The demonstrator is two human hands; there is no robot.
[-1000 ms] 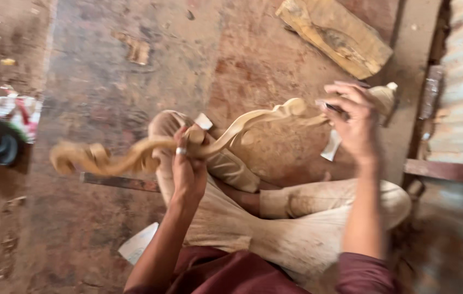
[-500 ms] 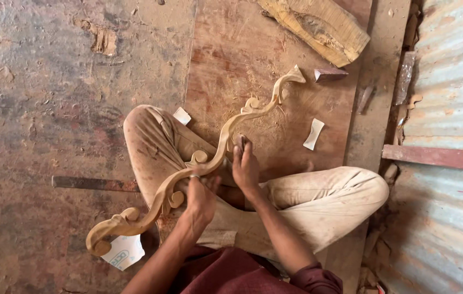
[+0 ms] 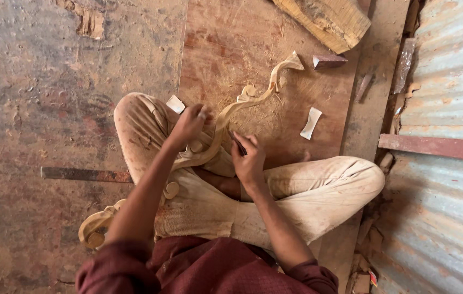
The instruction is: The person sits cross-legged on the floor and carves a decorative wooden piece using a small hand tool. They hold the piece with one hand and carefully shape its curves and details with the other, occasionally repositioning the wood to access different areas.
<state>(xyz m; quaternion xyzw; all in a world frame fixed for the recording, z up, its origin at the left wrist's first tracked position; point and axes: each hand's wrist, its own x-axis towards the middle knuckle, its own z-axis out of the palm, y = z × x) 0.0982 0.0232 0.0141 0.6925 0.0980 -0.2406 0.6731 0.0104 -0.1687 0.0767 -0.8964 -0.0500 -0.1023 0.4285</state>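
The person sits cross-legged on a dusty wooden floor, and a long, pale carved wooden moulding with scroll shapes lies across the lap, one curled end low at the left beside the knee and the other end pointing up toward the right over the reddish plywood board. The left hand is closed around the middle of this carving and steadies it against the thigh. The right hand is clenched on a small dark tool, probably a narrow chisel or knife, though it is too small to tell, and its tip sits against the edge of the carving. The step in hand, as I judge it, is fine trimming or cleaning of the curved edge. The next move calls for short, controlled strokes along the curve, with the left hand pressing firmly so that the thin piece does not turn or bend. Nearby lie a small folded pale sheet, maybe sandpaper, a rough yellow block of wood, and a flat rusty metal bar.
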